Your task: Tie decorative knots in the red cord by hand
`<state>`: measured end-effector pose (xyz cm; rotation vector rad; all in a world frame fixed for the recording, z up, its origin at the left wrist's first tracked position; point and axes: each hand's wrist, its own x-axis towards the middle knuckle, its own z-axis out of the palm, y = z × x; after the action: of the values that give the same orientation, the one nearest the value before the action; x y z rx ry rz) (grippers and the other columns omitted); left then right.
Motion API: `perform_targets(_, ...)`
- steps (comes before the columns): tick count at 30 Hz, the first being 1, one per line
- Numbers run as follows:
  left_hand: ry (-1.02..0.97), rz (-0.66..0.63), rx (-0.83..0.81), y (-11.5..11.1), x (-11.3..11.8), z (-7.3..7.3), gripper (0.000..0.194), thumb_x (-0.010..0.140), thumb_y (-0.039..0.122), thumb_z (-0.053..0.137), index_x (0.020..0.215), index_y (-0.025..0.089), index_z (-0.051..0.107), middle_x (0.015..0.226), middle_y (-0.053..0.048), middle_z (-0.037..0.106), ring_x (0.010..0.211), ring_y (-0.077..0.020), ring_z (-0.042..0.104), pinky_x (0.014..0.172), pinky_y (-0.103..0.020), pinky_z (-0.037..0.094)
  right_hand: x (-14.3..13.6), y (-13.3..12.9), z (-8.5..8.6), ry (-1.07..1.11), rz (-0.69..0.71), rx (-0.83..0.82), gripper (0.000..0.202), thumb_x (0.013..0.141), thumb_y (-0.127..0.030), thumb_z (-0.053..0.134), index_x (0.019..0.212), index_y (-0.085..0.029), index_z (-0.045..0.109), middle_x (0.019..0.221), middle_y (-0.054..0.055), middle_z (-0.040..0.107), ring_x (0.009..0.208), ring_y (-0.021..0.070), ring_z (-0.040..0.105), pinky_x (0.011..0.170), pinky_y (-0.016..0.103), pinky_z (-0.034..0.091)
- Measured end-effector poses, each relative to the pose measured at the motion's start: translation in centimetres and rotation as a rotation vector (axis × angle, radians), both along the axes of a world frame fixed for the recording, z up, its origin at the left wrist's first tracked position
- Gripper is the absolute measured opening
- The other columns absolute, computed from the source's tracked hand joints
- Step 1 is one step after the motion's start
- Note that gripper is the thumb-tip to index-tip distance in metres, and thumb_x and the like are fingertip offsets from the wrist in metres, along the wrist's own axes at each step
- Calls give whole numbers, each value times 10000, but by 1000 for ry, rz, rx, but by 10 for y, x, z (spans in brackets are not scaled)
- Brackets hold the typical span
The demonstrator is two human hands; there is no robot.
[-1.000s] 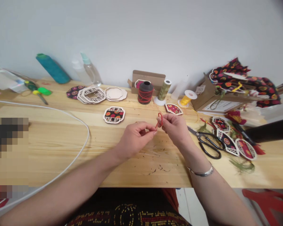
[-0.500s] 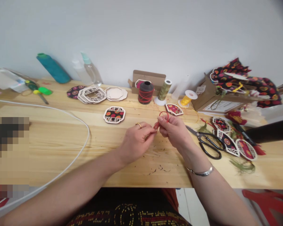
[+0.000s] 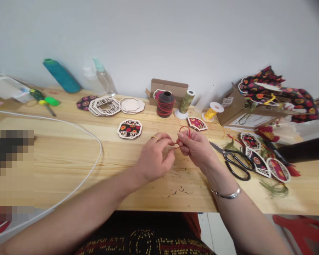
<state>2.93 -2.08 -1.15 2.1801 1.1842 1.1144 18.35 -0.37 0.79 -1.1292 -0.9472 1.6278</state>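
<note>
My right hand (image 3: 195, 147) pinches a thin red cord (image 3: 185, 126), which stands up in a small loop above its thumb. Close on the left is my left hand (image 3: 158, 154), with a ring on one finger. Its thumb and forefinger are apart at the cord's short lower end; whether a fingertip touches the cord is hard to see. Both hands are above the wooden table (image 3: 95, 184). Beyond them lies an octagonal wooden frame piece with patterned fabric (image 3: 129, 129). A fan-shaped piece (image 3: 197, 123) lies behind my right hand.
Black-handled scissors (image 3: 238, 164) and several ornaments (image 3: 279, 169) lie at right, before a cardboard box (image 3: 228, 109). Along the wall stand a red cord spool (image 3: 165, 104), a green thread spool (image 3: 187, 102) and a yellow one (image 3: 212, 111). A white cable (image 3: 95, 138) curves across the left.
My left thumb and forefinger have parted from their pinch on the red cord. My right hand keeps its hold, and the loop stays nearly the same. The view has shifted slightly.
</note>
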Motion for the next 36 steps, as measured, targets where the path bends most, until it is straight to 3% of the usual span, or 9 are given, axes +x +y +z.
perform_targets(3,-234,85,-179,3,-1,4,232,762,133,542,988,123,597,1178,-150,568,1100,-232,545,937,-395,445,-1,0,1,-44,3,19,376,606,-434,765,621,-160,508,497,-58,507,372,15,304,377,188,161)
perform_targets(5,-438,64,-375,6,-1,6,277,786,145,525,1059,133,570,1201,-135,572,1127,-215,542,976,-388,420,-2,-1,2,-82,3,34,367,620,-432,752,617,-160,507,499,-53,517,374,17,314,376,188,170)
perform_targets(8,-674,-90,-700,9,2,3,311,796,164,543,1105,146,572,1160,-104,620,1098,-198,571,978,-372,414,-4,-2,1,-137,-6,55,351,640,-424,736,606,-157,511,489,-52,511,384,22,330,382,186,195)
perform_targets(11,-797,-254,-888,10,5,-2,281,796,190,569,1071,163,621,1056,-72,665,970,-184,612,896,-351,446,-4,-3,0,-164,-9,65,339,643,-416,734,602,-154,523,487,-47,515,399,29,356,391,185,215)
perform_targets(14,-783,-273,-909,10,5,-5,242,818,216,554,1031,169,661,950,-53,674,852,-156,602,811,-320,447,-5,-3,0,-169,-5,50,352,628,-433,742,602,-153,529,509,-26,554,408,35,368,394,188,222)
perform_targets(19,-661,-145,-871,11,3,1,232,790,270,601,974,169,700,845,-30,670,645,-99,507,624,-253,391,-6,-2,0,-199,-19,42,390,592,-459,766,582,-151,528,484,-42,517,399,27,335,386,185,203)
perform_targets(27,-587,-39,-859,11,3,5,157,751,267,642,856,175,714,783,-26,660,645,-104,506,534,-225,339,-6,-2,1,-216,-27,24,325,621,-395,747,593,-153,532,483,-42,527,386,27,338,382,189,208)
perform_targets(36,-785,-8,-1042,12,4,9,129,638,242,733,733,155,739,647,-19,626,531,-62,438,423,-184,242,-7,-3,2,-191,-9,12,409,555,-454,796,604,-149,527,475,-47,525,374,22,337,366,181,204)
